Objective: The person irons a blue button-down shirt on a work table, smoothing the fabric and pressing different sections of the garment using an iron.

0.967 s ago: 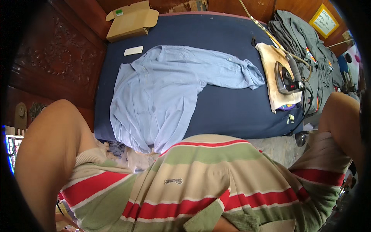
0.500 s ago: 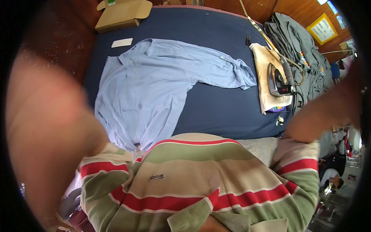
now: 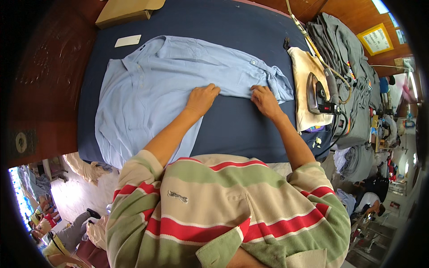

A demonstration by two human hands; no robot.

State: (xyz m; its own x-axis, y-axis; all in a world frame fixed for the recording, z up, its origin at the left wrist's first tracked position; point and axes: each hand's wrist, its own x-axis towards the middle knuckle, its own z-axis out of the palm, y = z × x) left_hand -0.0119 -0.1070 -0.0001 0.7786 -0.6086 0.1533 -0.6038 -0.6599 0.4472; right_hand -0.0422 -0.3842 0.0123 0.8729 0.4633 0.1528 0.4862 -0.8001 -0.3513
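Observation:
A light blue long-sleeved shirt (image 3: 147, 96) lies spread on a dark blue padded table (image 3: 241, 134), one sleeve stretched to the right. My left hand (image 3: 203, 99) is at the sleeve's near edge close to the body of the shirt, its fingers closed on the cloth. Farther right along that edge, my right hand (image 3: 266, 102) pinches the sleeve a little before the cuff. Beyond my right hand, an iron (image 3: 316, 96) rests on a cream folded cloth pad (image 3: 301, 67), its cord running up and away.
Grey garments (image 3: 335, 44) are piled along the right side. A cardboard box (image 3: 127, 12) and a white card (image 3: 128, 41) lie at the far left. On the wooden wall hangs a yellow-framed sign (image 3: 375, 40). Another person (image 3: 371, 202) shows at the lower right.
Both hands have come from raised, blurred positions at the sides down onto the sleeve, and now grip its near edge. The iron stays on its pad.

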